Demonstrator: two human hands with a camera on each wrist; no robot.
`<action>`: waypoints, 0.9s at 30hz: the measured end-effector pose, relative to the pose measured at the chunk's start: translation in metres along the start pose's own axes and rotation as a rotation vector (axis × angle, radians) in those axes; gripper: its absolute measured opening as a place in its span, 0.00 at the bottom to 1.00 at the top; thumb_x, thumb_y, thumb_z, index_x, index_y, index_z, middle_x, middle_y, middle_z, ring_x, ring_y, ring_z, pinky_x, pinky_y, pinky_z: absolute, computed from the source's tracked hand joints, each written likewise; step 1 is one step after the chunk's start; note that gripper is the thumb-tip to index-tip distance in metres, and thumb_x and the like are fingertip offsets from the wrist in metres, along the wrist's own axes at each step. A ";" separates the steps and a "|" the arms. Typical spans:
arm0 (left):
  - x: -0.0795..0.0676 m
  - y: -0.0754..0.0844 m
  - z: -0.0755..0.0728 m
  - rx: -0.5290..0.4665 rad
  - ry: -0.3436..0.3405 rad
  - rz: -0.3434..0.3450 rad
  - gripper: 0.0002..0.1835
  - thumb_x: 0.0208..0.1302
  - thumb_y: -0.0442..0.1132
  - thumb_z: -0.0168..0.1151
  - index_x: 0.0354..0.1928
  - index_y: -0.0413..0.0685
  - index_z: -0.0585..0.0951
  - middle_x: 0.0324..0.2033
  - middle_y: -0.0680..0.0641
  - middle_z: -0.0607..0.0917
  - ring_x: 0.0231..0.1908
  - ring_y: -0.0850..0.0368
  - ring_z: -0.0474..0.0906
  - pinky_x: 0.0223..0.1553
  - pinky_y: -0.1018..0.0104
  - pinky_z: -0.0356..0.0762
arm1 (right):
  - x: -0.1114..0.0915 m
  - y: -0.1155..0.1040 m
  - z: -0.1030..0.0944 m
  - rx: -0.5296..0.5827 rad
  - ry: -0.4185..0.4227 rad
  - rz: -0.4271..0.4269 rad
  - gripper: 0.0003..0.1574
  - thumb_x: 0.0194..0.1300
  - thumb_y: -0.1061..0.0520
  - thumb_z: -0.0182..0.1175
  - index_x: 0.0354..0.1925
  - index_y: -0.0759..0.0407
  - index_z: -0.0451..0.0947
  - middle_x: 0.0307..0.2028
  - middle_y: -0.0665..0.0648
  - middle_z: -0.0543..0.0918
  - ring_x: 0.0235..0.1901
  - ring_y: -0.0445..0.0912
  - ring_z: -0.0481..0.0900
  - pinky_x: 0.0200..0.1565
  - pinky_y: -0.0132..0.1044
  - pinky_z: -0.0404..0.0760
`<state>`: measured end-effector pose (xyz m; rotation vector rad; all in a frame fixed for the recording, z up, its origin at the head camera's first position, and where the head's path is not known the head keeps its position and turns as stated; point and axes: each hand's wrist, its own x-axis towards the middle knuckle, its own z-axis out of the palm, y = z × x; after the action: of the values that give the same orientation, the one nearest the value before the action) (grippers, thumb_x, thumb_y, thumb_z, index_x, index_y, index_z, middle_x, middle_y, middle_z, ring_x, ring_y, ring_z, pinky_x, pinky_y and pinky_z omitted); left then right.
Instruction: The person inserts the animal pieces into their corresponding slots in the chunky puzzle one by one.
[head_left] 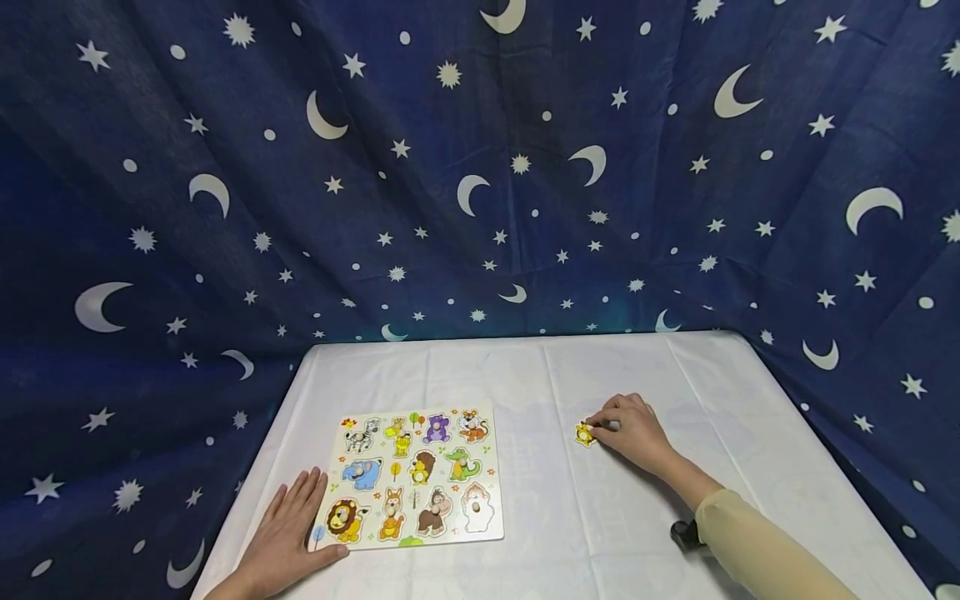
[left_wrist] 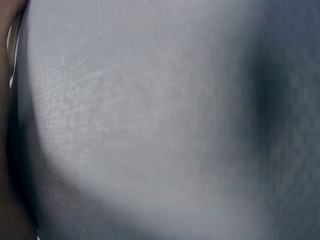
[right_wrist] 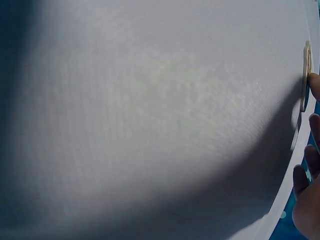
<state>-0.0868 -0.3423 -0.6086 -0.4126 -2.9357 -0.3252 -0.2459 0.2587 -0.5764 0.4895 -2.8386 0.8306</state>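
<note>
My right hand is over the right half of the table, pinching a small yellow puzzle piece between thumb and fingertips. In the right wrist view the piece shows edge-on, with a fingertip against it. A white wooden puzzle board lies to the left, bearing several animal pieces, among them a lion, a blue elephant and a green crocodile. At its lower right is a mostly white animal shape. My left hand rests with fingers extended along the board's left edge, thumb at the near corner.
A white cloth with fold lines covers the table. Dark blue fabric with moons and stars hangs behind the table and down both sides. A black device sits by my right wrist. Mostly blurred white surface fills both wrist views.
</note>
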 end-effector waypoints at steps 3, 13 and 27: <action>0.000 0.000 0.001 0.002 -0.007 -0.001 0.65 0.51 0.78 0.65 0.79 0.39 0.58 0.77 0.37 0.60 0.80 0.55 0.36 0.77 0.58 0.25 | -0.002 -0.001 0.001 0.015 0.004 0.016 0.08 0.59 0.50 0.76 0.39 0.41 0.92 0.37 0.43 0.79 0.45 0.48 0.71 0.48 0.49 0.69; -0.001 0.002 -0.001 0.001 -0.007 0.002 0.65 0.51 0.78 0.65 0.79 0.38 0.58 0.77 0.36 0.60 0.80 0.53 0.38 0.77 0.59 0.25 | -0.014 -0.009 0.004 0.040 0.080 0.117 0.13 0.59 0.48 0.76 0.43 0.47 0.91 0.42 0.51 0.83 0.45 0.52 0.74 0.47 0.52 0.70; 0.000 0.001 -0.001 0.003 0.033 0.025 0.65 0.51 0.77 0.66 0.79 0.39 0.59 0.76 0.36 0.62 0.79 0.50 0.43 0.78 0.56 0.28 | -0.024 -0.027 0.014 0.090 0.158 0.342 0.13 0.60 0.47 0.74 0.38 0.54 0.89 0.46 0.59 0.84 0.53 0.61 0.73 0.53 0.61 0.64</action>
<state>-0.0864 -0.3417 -0.6071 -0.4386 -2.8964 -0.3215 -0.2145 0.2359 -0.5798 -0.0568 -2.7840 1.0064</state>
